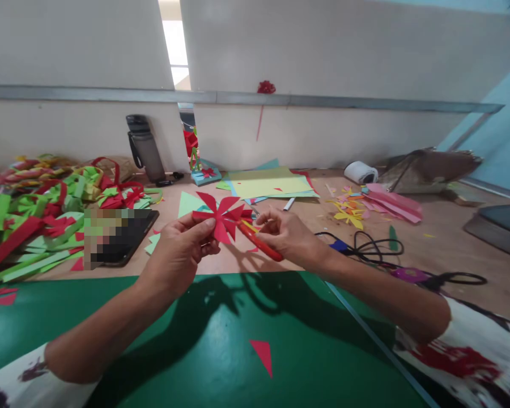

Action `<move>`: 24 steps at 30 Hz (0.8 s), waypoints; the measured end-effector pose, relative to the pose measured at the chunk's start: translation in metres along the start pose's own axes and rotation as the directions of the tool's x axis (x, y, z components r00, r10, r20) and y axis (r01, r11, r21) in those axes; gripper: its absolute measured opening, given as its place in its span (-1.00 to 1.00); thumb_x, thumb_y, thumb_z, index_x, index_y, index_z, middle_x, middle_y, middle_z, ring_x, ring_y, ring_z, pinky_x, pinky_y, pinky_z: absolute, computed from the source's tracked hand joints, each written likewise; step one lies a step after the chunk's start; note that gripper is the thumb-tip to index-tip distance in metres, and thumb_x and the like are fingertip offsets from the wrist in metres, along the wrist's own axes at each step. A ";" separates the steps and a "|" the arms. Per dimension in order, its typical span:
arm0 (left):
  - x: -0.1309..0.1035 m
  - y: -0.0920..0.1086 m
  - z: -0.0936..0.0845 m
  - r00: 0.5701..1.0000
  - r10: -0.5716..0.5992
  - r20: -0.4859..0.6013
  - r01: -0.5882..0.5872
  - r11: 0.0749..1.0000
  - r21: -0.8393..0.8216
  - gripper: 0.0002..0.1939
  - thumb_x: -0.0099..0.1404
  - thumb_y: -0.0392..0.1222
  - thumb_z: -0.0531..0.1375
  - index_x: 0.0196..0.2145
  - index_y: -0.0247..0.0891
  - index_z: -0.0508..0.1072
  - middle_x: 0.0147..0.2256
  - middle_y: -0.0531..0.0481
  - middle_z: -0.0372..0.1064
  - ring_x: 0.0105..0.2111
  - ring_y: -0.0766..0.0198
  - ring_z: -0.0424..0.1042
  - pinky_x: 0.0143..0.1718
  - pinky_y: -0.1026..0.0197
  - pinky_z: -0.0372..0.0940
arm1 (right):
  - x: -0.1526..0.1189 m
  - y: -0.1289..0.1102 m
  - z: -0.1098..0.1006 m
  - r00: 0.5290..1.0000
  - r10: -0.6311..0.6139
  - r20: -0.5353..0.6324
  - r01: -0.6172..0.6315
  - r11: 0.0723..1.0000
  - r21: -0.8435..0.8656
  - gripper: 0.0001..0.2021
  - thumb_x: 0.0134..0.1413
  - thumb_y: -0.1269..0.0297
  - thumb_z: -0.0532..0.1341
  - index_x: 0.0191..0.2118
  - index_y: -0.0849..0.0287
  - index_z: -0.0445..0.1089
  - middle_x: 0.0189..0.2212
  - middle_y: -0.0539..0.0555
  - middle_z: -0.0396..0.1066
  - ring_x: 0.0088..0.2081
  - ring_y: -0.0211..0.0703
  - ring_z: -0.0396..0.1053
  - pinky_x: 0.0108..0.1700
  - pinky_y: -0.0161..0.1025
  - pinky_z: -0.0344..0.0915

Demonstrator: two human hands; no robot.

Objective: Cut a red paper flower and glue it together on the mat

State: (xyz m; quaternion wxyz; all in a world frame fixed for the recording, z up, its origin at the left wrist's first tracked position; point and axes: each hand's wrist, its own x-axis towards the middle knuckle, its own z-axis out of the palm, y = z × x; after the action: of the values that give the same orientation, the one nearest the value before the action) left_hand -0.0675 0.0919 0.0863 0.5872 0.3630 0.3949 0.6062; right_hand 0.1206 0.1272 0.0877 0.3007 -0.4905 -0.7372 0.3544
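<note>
Between my two hands, a red paper flower (224, 218) with pointed petals is held up above the table. My left hand (191, 235) pinches it between thumb and fingers at its left side. My right hand (283, 229) is closed on scissors with orange-red handles (261, 241), at the flower's right edge. The scissor blades are mostly hidden by the paper and fingers. Below, a red paper triangle (263, 356) lies on the green surface (174, 357).
Green and red paper strips (38, 226) pile up at left, beside a phone (130, 241). Behind stand a grey bottle (148, 150) and yellow paper sheets (267, 184). Black cables (378, 249), yellow paper flowers (349, 215) and a bag (429, 173) lie at right.
</note>
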 end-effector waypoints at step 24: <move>-0.041 -0.023 -0.016 0.996 -0.037 -0.079 0.046 0.992 0.116 -0.84 0.01 -0.27 0.33 -0.46 -0.34 0.41 -0.54 0.11 0.32 -0.58 0.45 0.29 -0.55 0.38 0.28 | -0.074 0.016 0.014 0.654 -0.241 0.717 0.626 0.704 -0.335 -0.87 -0.06 0.57 0.19 -0.43 0.21 0.41 -0.46 0.05 0.37 -0.36 -0.18 0.30 -0.40 -0.33 0.08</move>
State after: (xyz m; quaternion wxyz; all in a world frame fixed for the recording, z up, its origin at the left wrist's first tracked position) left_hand -0.0704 0.0501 0.0596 0.5617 0.3650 0.4597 0.5830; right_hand 0.1427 0.0585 0.0595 -0.0384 -0.2074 -0.9613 0.1774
